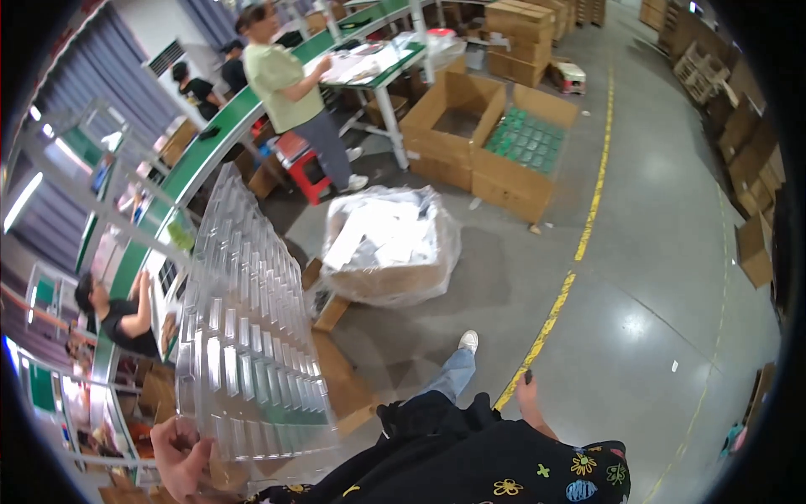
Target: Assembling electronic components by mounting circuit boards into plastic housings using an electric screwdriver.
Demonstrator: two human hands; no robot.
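My left hand (180, 458) is closed on the lower corner of a clear plastic blister tray (252, 361) with rows of moulded slots. The tray stands upright and tilted at my left, and the workshop shows through it; I cannot tell whether it is one sheet or several nested together. My right hand (529, 401) hangs low by my right side, above the yellow floor line. A small dark object (528, 377) shows at its fingers, too small to name. Ahead of me stands a plastic-lined carton (390, 281) heaped with white and clear scraps.
Two open cartons stand farther ahead: one brown carton (449, 160) and one carton (516, 185) with green-tinted trays inside. A person in a light green top (285, 80) stands at a bench beside a red stool (304, 168). Green conveyor benches (206, 147) run along the left. Cardboard (340, 378) lies near my feet.
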